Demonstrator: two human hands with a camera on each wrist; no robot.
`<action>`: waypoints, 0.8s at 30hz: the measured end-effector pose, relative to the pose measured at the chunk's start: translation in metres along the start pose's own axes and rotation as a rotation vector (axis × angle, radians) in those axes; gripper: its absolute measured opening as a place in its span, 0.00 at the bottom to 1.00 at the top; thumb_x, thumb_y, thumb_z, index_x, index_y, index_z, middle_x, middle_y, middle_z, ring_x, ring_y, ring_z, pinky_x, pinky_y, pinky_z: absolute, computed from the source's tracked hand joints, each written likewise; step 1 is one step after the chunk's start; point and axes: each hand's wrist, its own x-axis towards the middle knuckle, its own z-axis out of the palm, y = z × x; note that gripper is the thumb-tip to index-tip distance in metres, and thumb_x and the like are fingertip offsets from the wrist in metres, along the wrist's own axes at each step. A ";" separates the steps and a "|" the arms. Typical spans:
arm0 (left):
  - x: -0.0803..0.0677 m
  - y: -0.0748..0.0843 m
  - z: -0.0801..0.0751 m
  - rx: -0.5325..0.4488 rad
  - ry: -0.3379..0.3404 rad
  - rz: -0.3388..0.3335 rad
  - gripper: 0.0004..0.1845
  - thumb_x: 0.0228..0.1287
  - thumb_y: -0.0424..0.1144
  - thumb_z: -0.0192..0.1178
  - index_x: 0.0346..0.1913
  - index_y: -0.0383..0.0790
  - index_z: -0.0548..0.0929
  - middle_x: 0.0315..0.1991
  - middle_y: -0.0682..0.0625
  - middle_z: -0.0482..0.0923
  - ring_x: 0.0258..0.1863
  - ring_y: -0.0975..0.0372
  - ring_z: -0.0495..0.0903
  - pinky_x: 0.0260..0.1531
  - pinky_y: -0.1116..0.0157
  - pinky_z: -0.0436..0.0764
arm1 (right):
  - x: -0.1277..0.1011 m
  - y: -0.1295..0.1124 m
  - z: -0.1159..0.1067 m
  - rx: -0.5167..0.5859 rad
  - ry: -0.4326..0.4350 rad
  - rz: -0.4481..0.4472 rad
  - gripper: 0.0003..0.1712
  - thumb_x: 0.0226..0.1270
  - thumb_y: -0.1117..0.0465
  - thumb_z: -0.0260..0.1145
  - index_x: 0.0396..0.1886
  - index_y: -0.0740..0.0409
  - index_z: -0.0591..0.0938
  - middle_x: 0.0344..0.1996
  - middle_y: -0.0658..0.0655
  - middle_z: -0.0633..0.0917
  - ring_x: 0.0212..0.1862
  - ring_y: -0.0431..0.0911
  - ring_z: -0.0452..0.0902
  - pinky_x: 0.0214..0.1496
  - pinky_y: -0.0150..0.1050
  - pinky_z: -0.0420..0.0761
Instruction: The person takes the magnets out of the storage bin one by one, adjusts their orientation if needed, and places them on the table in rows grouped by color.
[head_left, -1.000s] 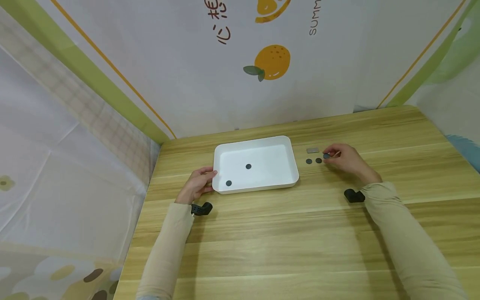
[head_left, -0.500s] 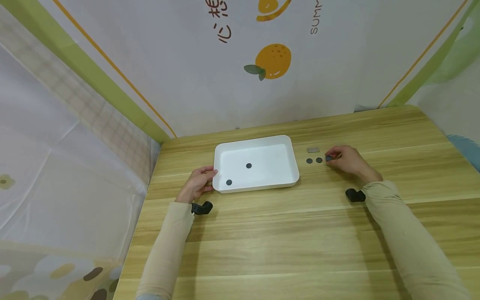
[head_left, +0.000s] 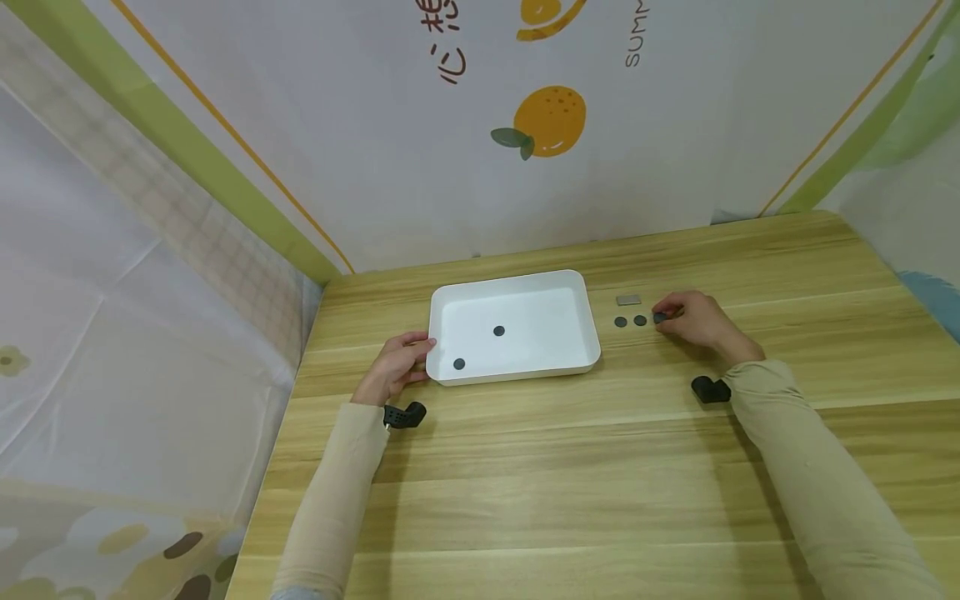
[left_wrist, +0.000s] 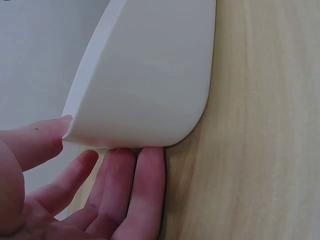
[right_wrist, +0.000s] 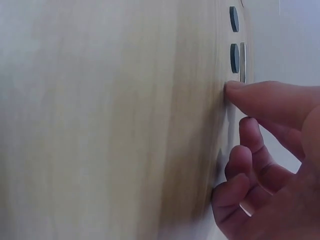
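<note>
Pick-up step: right hand (head_left: 693,318) pinches a disc (head_left: 658,317) right of the tray (head_left: 592,333); left hand (head_left: 393,371) grips its rim. Next: lift cleanly.

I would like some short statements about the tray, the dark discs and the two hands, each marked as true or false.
1. Two dark discs lie inside the white tray. True.
2. The left hand holds the tray at its corner. True.
3. The right hand rests inside the tray. False: it is on the wooden table, to the right of the tray, with its fingertips at a dark disc.
4. The small grey plate lies in the tray. False: it lies on the table beside the tray.
</note>
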 end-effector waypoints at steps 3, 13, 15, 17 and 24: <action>0.000 0.000 0.000 0.004 -0.001 0.001 0.28 0.72 0.40 0.54 0.70 0.37 0.64 0.54 0.43 0.74 0.37 0.64 0.81 0.35 0.67 0.81 | 0.001 0.001 0.000 -0.003 -0.005 0.004 0.18 0.61 0.65 0.67 0.50 0.69 0.81 0.43 0.69 0.82 0.46 0.58 0.77 0.44 0.40 0.72; 0.000 0.001 0.001 0.006 -0.004 0.005 0.27 0.72 0.40 0.54 0.70 0.37 0.63 0.54 0.43 0.74 0.37 0.64 0.81 0.34 0.67 0.81 | 0.003 -0.002 -0.002 -0.006 -0.027 0.020 0.19 0.61 0.65 0.67 0.50 0.70 0.80 0.43 0.70 0.81 0.46 0.58 0.75 0.44 0.41 0.71; 0.000 0.001 0.001 0.005 -0.004 0.003 0.27 0.72 0.40 0.54 0.70 0.36 0.63 0.53 0.44 0.74 0.37 0.64 0.81 0.34 0.68 0.82 | 0.002 -0.003 -0.003 -0.004 -0.029 0.019 0.19 0.61 0.65 0.67 0.50 0.71 0.80 0.43 0.70 0.81 0.46 0.58 0.75 0.44 0.41 0.71; 0.000 0.001 0.001 0.006 -0.003 0.002 0.27 0.72 0.40 0.54 0.70 0.36 0.63 0.52 0.44 0.75 0.36 0.64 0.81 0.34 0.68 0.82 | 0.002 -0.003 -0.003 -0.003 -0.031 0.018 0.20 0.61 0.65 0.67 0.51 0.71 0.80 0.43 0.70 0.81 0.46 0.59 0.75 0.44 0.40 0.71; -0.001 0.000 -0.001 0.001 -0.013 0.022 0.28 0.71 0.41 0.55 0.69 0.34 0.64 0.52 0.42 0.76 0.37 0.63 0.82 0.36 0.67 0.82 | 0.002 -0.003 -0.002 0.007 -0.026 0.016 0.19 0.61 0.66 0.66 0.51 0.71 0.80 0.44 0.71 0.81 0.47 0.59 0.75 0.46 0.41 0.71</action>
